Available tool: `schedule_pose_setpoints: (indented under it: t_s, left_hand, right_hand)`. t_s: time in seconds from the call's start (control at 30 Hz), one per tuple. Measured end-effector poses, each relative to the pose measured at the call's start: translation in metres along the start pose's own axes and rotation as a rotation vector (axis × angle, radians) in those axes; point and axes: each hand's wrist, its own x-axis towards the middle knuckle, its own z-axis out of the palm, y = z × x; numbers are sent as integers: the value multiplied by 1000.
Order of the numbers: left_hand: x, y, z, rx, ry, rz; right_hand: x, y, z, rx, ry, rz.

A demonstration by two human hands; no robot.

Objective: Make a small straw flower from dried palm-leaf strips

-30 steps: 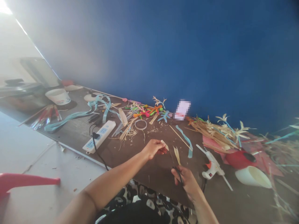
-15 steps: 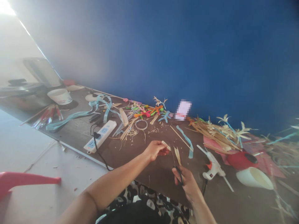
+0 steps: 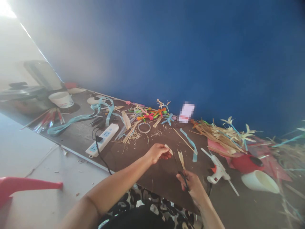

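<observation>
Between thumb and fingers, my left hand [image 3: 159, 153] pinches a small pale piece of dried husk [image 3: 169, 149]. Just to its right, my right hand [image 3: 190, 184] grips dark-handled scissors [image 3: 183, 178], their thin blades pointing up toward the left hand. A frayed, pale husk strip [image 3: 180, 159] also sticks up from my right hand, beside the blades. A small gap lies between the blades and the husk piece in my left hand. My right palm hides part of the scissor handles.
A white glue gun [image 3: 219, 171] lies right of my hands, near a white cup [image 3: 260, 182] on its side. Left is a power strip [image 3: 102, 140] with a black cord. Behind are colourful pipe-cleaner shapes [image 3: 152, 114], blue ribbon [image 3: 71, 121] and a husk pile [image 3: 214, 133].
My right hand and the scissors have shifted slightly down, with the blades a little farther from the husk piece. My left hand stays nearly in place, still pinching it.
</observation>
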Motion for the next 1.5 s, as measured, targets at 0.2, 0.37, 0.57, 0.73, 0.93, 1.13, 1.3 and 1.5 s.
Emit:
schedule_pose_setpoints:
  t_s: [0.2, 0.37, 0.57, 0.73, 0.93, 1.13, 1.3, 1.5]
  left_hand:
    - [-6, 3, -5, 92, -103, 16]
    - [-9, 5, -6, 125, -132, 7]
    - [-10, 4, -4, 113, -115, -3]
    - [-9, 1, -7, 111, -116, -19]
    - [-10, 2, -8, 48, -129, -43]
    - [-9, -3, -5, -29, -28, -37]
    - [-7, -9, -6, -75, -19, -30]
    - [-14, 0, -10, -78, -68, -3]
  right_hand:
    - [-2, -4, -11, -22, -151, -7]
    - [-4, -7, -18, -43, -151, 29]
    - [-3, -9, -19, -66, -135, 29]
    - [-2, -3, -17, -83, -105, 26]
    - [-3, -4, -15, -74, -81, 22]
    - [-3, 0, -8, -76, -21, 10]
    - [-5, 4, -5, -33, 1, 6]
    - [-18, 0, -11, 225, -173, -9]
